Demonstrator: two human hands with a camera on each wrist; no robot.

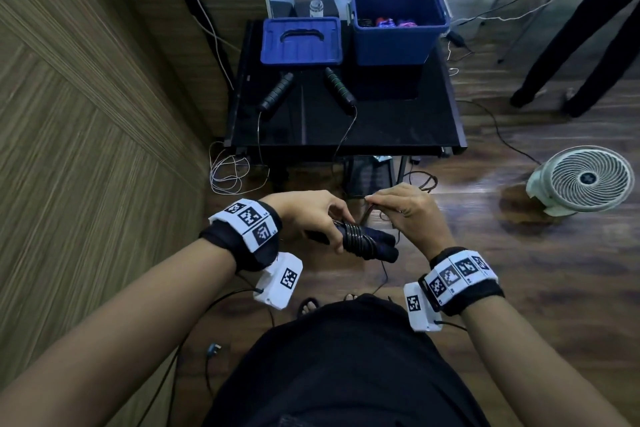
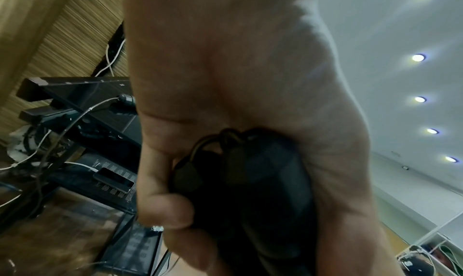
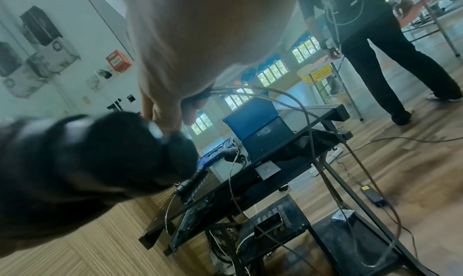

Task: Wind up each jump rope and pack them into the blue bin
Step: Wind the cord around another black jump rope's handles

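My left hand (image 1: 317,218) grips a pair of dark jump rope handles (image 1: 367,243) held side by side, with several turns of black cord wound round them. My right hand (image 1: 401,206) pinches the loose cord (image 3: 295,100) just above the bundle; the rest of the cord hangs to the floor. In the left wrist view the handles (image 2: 250,181) fill my curled fingers. A second jump rope lies on the black table (image 1: 398,125), its handles (image 1: 277,90) (image 1: 339,85) spread apart and its cord hanging over the front edge. The blue bin (image 1: 398,24) at the table's back right holds several wound ropes.
The bin's blue lid (image 1: 301,42) lies flat at the table's back left. A white fan (image 1: 585,180) sits on the wood floor at right. Another person's legs (image 1: 571,45) stand at far right. Cables run across the floor and under the table. A wood-panel wall is on the left.
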